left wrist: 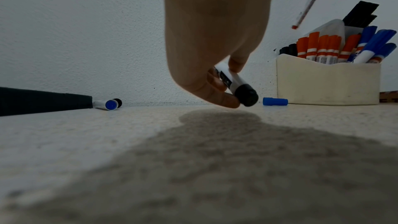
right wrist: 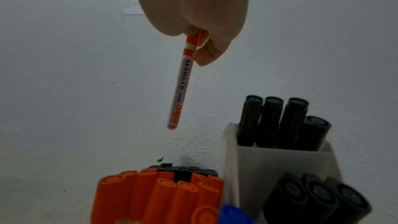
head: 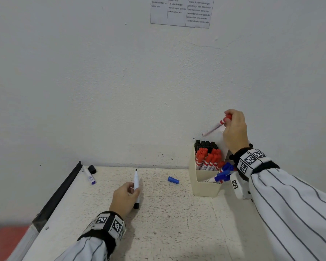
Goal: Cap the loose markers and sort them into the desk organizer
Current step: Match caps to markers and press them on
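Above the organizer, right hand pinches a red marker; left hand grips an uncapped black marker.

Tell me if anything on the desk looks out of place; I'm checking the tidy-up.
Yes. A blue cap lies alone beside the organizer, and an uncapped blue marker lies by a black cap at the desk's far left, both outside the organizer.

My left hand: low, just above the desk, fingers and thumb curled round an uncapped black marker | my right hand: raised high, fingertips pinching a red marker by its capped end, barrel hanging down | both forearms: striped sleeves, tag-printed wrist bands
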Motion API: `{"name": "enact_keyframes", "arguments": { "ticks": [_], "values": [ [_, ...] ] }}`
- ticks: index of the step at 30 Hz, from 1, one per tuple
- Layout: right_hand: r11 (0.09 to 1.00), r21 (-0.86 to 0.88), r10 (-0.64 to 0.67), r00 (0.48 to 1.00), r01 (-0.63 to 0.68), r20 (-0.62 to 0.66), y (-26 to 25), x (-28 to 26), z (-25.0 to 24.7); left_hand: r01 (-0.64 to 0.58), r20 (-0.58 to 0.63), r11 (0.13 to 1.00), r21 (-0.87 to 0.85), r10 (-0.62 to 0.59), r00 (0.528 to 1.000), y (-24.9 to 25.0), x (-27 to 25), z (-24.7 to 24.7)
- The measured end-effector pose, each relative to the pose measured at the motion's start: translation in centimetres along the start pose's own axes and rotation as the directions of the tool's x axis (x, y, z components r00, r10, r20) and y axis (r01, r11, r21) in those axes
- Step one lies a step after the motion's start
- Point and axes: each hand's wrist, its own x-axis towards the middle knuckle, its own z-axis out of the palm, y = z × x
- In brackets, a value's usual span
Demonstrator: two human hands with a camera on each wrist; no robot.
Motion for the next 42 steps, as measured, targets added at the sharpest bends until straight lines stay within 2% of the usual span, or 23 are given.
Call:
{"name": "enact_keyframes", "arguments": {
  "ticks": [3, 7, 13, 15, 18, 24, 26, 28, 32, 34, 38, 42],
  "values": [
    [0.998, -0.032, -0.057, 0.998, 0.057, 0.003, 0.1, -0.2, -0.7, -0.005, -0.003, 1.000, 0.004, 0.005, 1.000, 0.0, 0.0, 0.0],
    [0.998, -0.053, -0.016, 0.995, 0.021, 0.096, 0.3, -0.9, -1.5, -0.009, -0.007, 1.000, 0.013, 0.009, 1.000, -0.1, 0.0, 0.1],
    [0.973, -0.229, 0.029, 0.968, 0.030, 0.249, 0.8, -2.0, -1.9, -0.015, -0.010, 1.000, 0.022, 0.015, 1.000, -0.2, 0.1, 0.1],
    [0.970, -0.243, 0.077, 0.958, -0.008, 0.275, 0.9, -2.3, -1.7, -0.014, -0.009, 1.000, 0.021, 0.014, 1.000, -0.2, 0.1, 0.1],
    [0.977, -0.181, 0.154, 0.962, -0.114, 0.224, 0.8, -2.4, -1.4, -0.012, -0.010, 1.000, 0.024, 0.012, 1.000, -0.2, 0.1, 0.1],
    [0.971, -0.184, 0.202, 0.942, -0.155, 0.269, 0.8, -2.1, -0.2, 0.000, -0.007, 1.000, 0.022, 0.000, 1.000, -0.4, 0.2, 0.2],
    [0.949, -0.201, 0.292, 0.918, -0.243, 0.269, 0.6, -2.0, 0.0, 0.011, -0.009, 1.000, 0.007, -0.010, 1.000, -0.4, 0.1, 0.2],
    [0.927, -0.255, 0.351, 0.878, -0.276, 0.325, 0.9, -2.0, 0.2, 0.009, -0.010, 1.000, 0.003, -0.009, 1.000, -0.4, 0.1, 0.2],
    [0.902, -0.375, 0.387, 0.786, -0.214, 0.482, 1.5, -2.5, 0.5, 0.012, -0.003, 1.000, 0.002, -0.012, 1.000, -0.3, 0.2, 0.2],
    [0.906, -0.374, 0.384, 0.757, -0.198, 0.529, 1.4, -2.6, 0.7, 0.009, -0.004, 1.000, 0.011, -0.009, 1.000, -0.4, 0.2, 0.2],
    [0.901, -0.376, 0.403, 0.734, -0.215, 0.547, 1.1, -2.4, 0.9, 0.004, -0.007, 0.999, 0.036, -0.004, 1.000, -0.5, 0.3, 0.2],
    [0.890, -0.380, 0.424, 0.764, -0.252, 0.487, 1.1, -2.3, 1.0, 0.011, -0.006, 0.999, 0.034, -0.011, 1.000, -0.6, 0.3, 0.3]
  ]
}}
